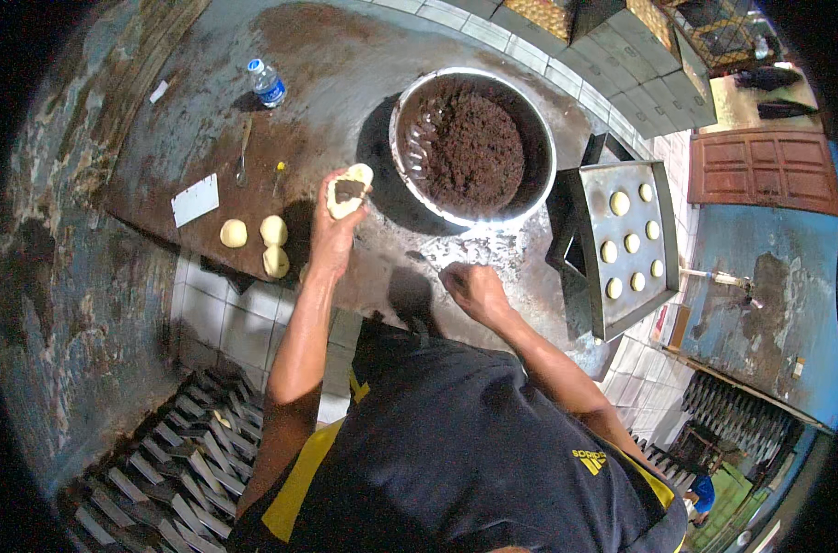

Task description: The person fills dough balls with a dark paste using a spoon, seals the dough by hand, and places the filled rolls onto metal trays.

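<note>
Nearest to us, over the floury patch by the near edge of the worktop, our right hand is bent with its fingers curled. Its fingertips are turned away, so we cannot tell if they press together or pinch something. A little to the left and farther in, our left hand is lifted above the worktop and pinches the opened dough between thumb and fingers. In its hollow lies a dark filling, and pale dough shows around it.

To do this step well, we think we should hold the dough softly, because a hard grip could tear the wall. The filling should sit in the middle and leave a clean border, since crumbs on the border would probably weaken the closing. It seems wise to bring the border together little by little, all around.

Toward the near left corner wait three dough balls, two of them touching. At the right edge stands a metal tray with pale rounds set apart; their similar size is a good measure for us. Beyond our hands, a large bowl holds dark crumbly filling. Farther, toward the far left, stands a bottle.
</note>
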A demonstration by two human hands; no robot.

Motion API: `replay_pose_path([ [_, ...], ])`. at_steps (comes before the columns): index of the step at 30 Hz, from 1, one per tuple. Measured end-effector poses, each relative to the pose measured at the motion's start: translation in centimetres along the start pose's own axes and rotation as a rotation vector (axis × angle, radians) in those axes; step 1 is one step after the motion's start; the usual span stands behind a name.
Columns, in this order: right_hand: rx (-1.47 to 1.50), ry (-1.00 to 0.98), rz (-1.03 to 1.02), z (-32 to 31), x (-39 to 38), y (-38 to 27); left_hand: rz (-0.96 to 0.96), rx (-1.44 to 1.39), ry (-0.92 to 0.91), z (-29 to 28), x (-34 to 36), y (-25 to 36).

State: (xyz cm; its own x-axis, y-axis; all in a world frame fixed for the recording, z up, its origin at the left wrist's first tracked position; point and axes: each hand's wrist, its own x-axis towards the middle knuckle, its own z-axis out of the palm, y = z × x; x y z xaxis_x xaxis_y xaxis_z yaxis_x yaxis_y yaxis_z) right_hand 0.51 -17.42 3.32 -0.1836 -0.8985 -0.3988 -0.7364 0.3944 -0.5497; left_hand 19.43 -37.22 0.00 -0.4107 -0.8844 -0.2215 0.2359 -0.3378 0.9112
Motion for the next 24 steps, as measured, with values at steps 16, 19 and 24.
replay_pose_path([
  [16, 0.424, 0.686, -0.197, -4.8, -7.2, 0.6, -0.245, -0.217, -0.444, 13.0, -8.9, -6.2],
  [19, 0.121, 0.693, -0.36, -3.7, -10.9, 3.3, -0.388, -0.315, -0.623, 17.0, -11.8, -5.7],
  [24, -0.032, 0.937, -0.229, -3.1, -18.9, 7.9, -0.306, -0.163, -0.779, 23.0, -18.3, -6.4],
])
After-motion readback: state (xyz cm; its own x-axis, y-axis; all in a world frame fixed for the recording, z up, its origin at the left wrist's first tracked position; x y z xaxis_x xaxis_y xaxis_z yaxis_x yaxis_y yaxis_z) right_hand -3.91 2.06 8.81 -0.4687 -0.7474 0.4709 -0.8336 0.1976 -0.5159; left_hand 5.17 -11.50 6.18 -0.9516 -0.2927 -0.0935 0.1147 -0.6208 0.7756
